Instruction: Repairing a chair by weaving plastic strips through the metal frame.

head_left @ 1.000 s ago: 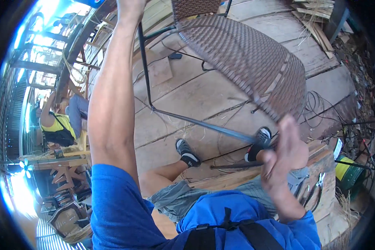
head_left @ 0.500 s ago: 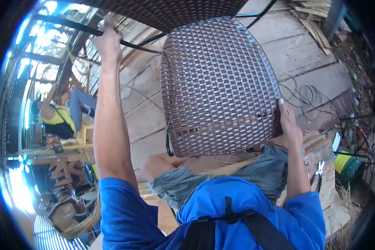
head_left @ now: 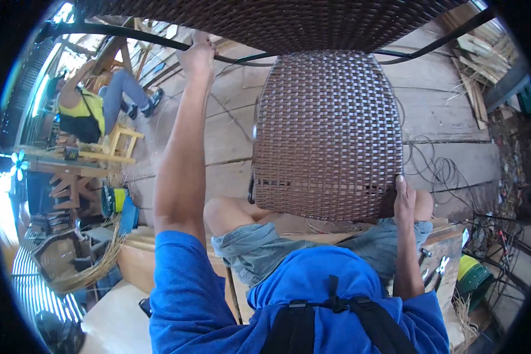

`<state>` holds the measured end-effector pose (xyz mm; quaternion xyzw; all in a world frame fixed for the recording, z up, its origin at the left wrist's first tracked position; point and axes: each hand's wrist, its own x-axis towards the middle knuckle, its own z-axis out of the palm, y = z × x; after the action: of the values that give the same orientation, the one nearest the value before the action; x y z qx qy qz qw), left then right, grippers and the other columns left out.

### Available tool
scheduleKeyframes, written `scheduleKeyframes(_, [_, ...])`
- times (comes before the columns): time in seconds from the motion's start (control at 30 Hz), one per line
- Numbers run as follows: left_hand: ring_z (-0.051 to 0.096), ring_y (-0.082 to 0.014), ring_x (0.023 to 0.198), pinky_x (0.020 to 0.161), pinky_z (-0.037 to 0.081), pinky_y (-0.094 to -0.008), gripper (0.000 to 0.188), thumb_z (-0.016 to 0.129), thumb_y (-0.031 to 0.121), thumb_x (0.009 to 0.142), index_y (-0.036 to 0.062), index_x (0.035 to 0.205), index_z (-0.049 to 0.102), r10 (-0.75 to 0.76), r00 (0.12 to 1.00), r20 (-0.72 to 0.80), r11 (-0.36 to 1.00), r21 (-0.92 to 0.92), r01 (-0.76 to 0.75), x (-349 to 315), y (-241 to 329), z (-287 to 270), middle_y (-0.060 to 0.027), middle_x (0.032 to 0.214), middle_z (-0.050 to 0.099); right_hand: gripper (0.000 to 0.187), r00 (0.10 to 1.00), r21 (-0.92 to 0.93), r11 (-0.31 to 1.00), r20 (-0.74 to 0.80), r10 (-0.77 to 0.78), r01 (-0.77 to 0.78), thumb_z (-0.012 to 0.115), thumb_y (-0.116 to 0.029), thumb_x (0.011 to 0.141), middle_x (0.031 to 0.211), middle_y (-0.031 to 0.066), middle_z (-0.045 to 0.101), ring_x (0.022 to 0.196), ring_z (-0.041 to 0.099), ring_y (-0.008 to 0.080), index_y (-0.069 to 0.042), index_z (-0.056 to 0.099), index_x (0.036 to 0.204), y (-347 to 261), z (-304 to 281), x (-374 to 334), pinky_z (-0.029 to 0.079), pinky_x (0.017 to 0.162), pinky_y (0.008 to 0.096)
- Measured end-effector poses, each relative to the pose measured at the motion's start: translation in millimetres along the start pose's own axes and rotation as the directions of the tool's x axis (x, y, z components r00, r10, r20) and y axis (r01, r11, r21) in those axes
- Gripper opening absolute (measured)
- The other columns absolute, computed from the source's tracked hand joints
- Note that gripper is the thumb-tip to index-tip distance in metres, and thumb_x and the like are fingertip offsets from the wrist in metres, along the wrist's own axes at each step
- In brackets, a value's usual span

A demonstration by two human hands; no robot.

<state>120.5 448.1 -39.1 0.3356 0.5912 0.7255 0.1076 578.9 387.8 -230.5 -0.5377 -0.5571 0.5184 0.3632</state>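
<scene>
A brown woven wicker chair stands before me, its seat (head_left: 330, 135) pointing toward my knees and its darker backrest (head_left: 289, 20) rising at the top of the view. My left hand (head_left: 198, 58) is closed around the black metal armrest tube (head_left: 130, 34) on the chair's left. At the seat's near right corner, my right hand (head_left: 405, 197) grips the edge with the thumb on top; its other fingers are mostly hidden. Small gaps show in the weave close to the front edge. Another black tube (head_left: 448, 40) runs off the backrest's right side.
A wooden bench (head_left: 454, 242) holds pliers (head_left: 442, 265). Thin black strands (head_left: 439, 168) lie coiled on the plank floor (head_left: 454, 121). Yellow-and-green buckets (head_left: 472, 277) stand at both sides. At far left a person in yellow (head_left: 88, 109) sits beside a wooden stool (head_left: 124, 141). Wood strips (head_left: 478, 59) lie far right.
The chair has turned a little and appears straighter and farther right, with more backrest showing. My left hand has moved right with the armrest; my right hand keeps the seat corner. The view has shifted.
</scene>
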Motion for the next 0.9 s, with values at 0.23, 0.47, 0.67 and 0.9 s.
scheduleKeyframes(0.23, [0.041,-0.0127,0.041,0.040,0.037,-0.0264,0.026,0.051,0.013,0.084,0.0044,0.060,0.047,0.012,0.999,-0.036,0.999,-0.040,-0.014,17.5,-12.6,21.9,-0.0028,0.051,0.044,0.044,0.986,-0.009,0.986,-0.009,0.167,-0.167,0.042,-0.033,0.093,0.084,0.0037,0.059,0.077,0.048,0.0122,0.008,0.057,0.098,5.3,-6.0,-3.3,0.040,0.072,0.0260])
scheduleKeyframes(0.47, [0.037,-0.0148,0.035,0.037,0.034,-0.0292,0.027,0.058,0.017,0.083,0.0036,0.064,0.045,-0.043,0.995,-0.094,0.986,0.154,0.057,43.7,-29.5,45.2,-0.0044,0.049,0.041,0.045,0.985,-0.178,0.971,-0.082,0.149,-0.161,0.042,-0.034,0.093,0.079,0.0083,0.058,0.072,0.048,0.0130,0.009,0.057,0.095,-41.7,-8.4,6.1,0.041,0.068,0.0276])
scheduleKeyframes(0.67, [0.038,-0.0141,0.039,0.037,0.030,-0.0300,0.042,0.054,0.037,0.087,-0.0025,0.071,0.054,-0.075,0.986,-0.148,0.879,0.458,0.136,48.0,-36.6,45.1,-0.0023,0.048,0.041,0.056,0.969,-0.453,0.857,-0.104,0.223,-0.246,0.035,-0.052,0.088,0.082,0.0177,0.061,0.078,0.055,0.0318,-0.003,0.060,0.098,-66.9,-0.1,20.4,0.040,0.070,0.0402])
scheduleKeyframes(0.9, [0.037,-0.0137,0.035,0.035,0.031,-0.0296,0.043,0.056,0.038,0.085,0.0005,0.065,0.051,-0.196,0.975,-0.101,0.943,0.253,0.216,61.8,-86.4,24.3,-0.0012,0.045,0.039,0.053,0.935,-0.491,0.797,-0.151,0.320,-0.352,0.047,-0.049,0.087,0.082,0.0063,0.062,0.070,0.053,0.0149,-0.001,0.059,0.106,-57.1,5.3,36.3,0.042,0.065,0.0304])
